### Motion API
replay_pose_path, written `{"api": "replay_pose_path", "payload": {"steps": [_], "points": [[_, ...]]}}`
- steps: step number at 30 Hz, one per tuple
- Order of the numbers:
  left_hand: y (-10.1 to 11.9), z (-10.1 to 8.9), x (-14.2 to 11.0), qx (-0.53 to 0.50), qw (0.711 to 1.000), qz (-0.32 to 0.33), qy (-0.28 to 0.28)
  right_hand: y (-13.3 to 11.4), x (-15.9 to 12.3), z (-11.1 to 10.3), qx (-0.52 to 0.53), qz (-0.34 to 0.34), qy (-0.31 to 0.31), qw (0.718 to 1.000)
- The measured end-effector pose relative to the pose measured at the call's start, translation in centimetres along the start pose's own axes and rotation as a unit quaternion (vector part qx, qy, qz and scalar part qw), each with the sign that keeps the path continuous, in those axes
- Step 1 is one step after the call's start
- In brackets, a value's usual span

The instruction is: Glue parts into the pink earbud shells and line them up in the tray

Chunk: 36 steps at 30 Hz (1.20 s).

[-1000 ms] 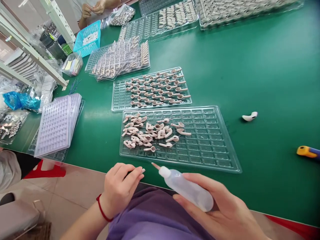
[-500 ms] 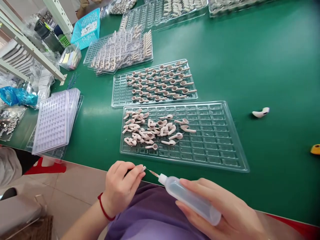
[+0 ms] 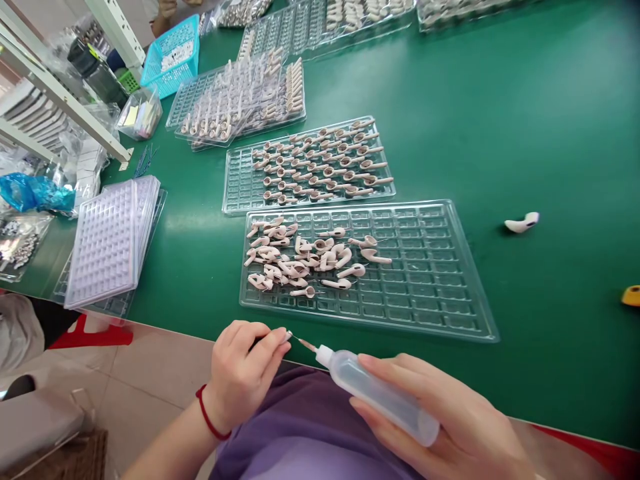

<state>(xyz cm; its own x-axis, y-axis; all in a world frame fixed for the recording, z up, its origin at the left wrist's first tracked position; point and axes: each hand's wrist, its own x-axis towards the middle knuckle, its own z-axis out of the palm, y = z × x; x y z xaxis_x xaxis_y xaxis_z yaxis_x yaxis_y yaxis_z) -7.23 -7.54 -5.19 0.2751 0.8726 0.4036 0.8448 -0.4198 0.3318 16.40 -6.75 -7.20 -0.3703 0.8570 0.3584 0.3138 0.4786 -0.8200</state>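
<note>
My right hand (image 3: 450, 420) is wrapped round a clear squeeze bottle (image 3: 380, 397) with a thin needle tip that points left. My left hand (image 3: 240, 373) is closed in a pinch on a small part, too small to name, held right at the needle tip, just off the near table edge. Beyond the hands lies a clear grid tray (image 3: 430, 293) with a loose heap of pale pink earbud shells (image 3: 300, 257) on its left half. A second clear tray (image 3: 240, 193) behind it holds more shells laid in rows.
A stack of frosted lidded trays (image 3: 107, 243) lies at the left. One white earbud shell (image 3: 521, 223) lies on the green table (image 3: 500, 120) at right, a yellow tool (image 3: 631, 295) at the right edge. More filled trays and a blue basket (image 3: 173, 57) stand farther back.
The bottle's needle tip has closed in on the part pinched in my left hand. The view has tilted slightly, so the table appears shifted; the trays have not moved.
</note>
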Motion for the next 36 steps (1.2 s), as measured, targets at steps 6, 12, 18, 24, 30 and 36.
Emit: {"api": "replay_pose_path", "payload": {"steps": [6,12,18,24,30,36], "points": [[-0.1,0.1,-0.1,-0.007,1.000,-0.002,0.000,0.3,-0.4,0.0,0.014,0.008,0.005,1.000],[0.4,-0.4,-0.1,-0.071,0.996,-0.040,0.028,0.9,-2.1,-0.1,0.034,0.118,0.061,0.990],[3.3,-0.9,-2.3,-0.320,0.921,-0.214,-0.061,-0.8,-1.2,0.9,0.086,0.100,0.033,0.991],[4.2,1.0,-3.3,-0.544,0.634,-0.535,-0.131,-1.3,-0.2,2.8,0.017,-0.060,0.042,0.997],[4.0,1.8,-2.5,-0.573,0.582,-0.568,-0.099,-0.5,-0.6,3.3,-0.074,-0.109,0.030,0.991],[4.0,2.0,-2.4,-0.574,0.584,-0.565,-0.099,-0.4,-0.8,3.5,-0.088,-0.103,0.030,0.990]]}}
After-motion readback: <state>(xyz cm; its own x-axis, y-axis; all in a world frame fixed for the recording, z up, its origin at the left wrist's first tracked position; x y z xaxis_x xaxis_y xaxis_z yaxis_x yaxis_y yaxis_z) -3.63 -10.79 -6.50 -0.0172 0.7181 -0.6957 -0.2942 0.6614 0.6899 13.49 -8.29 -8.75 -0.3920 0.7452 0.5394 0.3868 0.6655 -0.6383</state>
